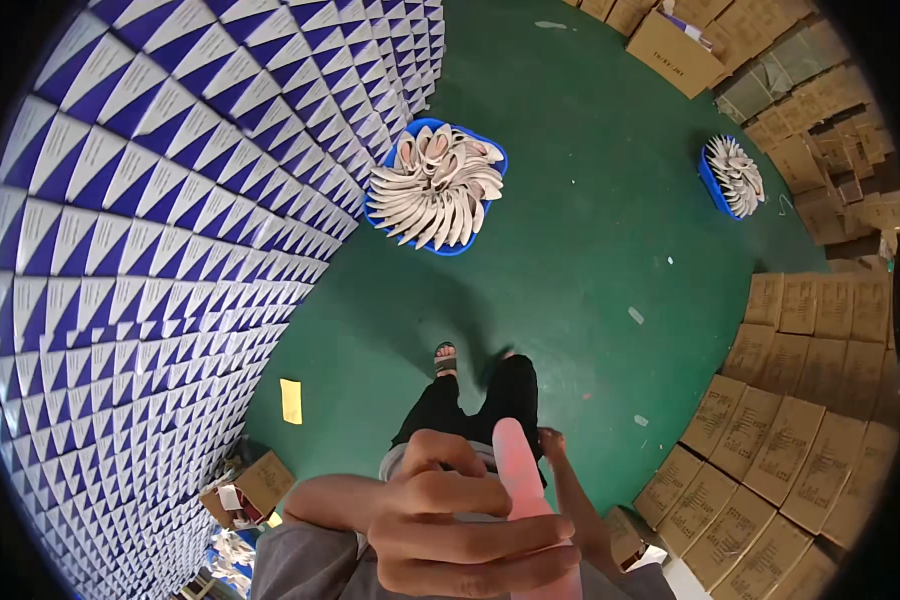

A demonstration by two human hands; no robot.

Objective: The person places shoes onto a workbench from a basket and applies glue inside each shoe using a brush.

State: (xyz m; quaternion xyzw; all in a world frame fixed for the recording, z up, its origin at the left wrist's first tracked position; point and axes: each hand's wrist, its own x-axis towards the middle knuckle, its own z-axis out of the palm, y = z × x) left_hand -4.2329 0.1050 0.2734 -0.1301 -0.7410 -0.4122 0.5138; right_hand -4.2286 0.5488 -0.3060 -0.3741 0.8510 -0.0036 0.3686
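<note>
Close to the camera, my left hand (460,520) has its fingers curled round a pale pink, elongated thing (516,465) with a rounded upper end. Its lower part runs behind my fingers, and I cannot make out its kind. My right hand (551,442) hangs low beside my right thigh, small in the picture, with its fingers too unclear to read. Farther ahead on the floor, a blue basket (503,152) holds many light beige shoes (438,205) fanned in a ring, apart from both hands.
White-and-purple boxes (160,270) form a tall wall at left. Brown cartons (770,450) are stacked at right. Another blue basket (712,185) of shoes stands far right. A yellow sheet (291,401) lies on the green floor (590,270); an open carton (260,485) is at lower left.
</note>
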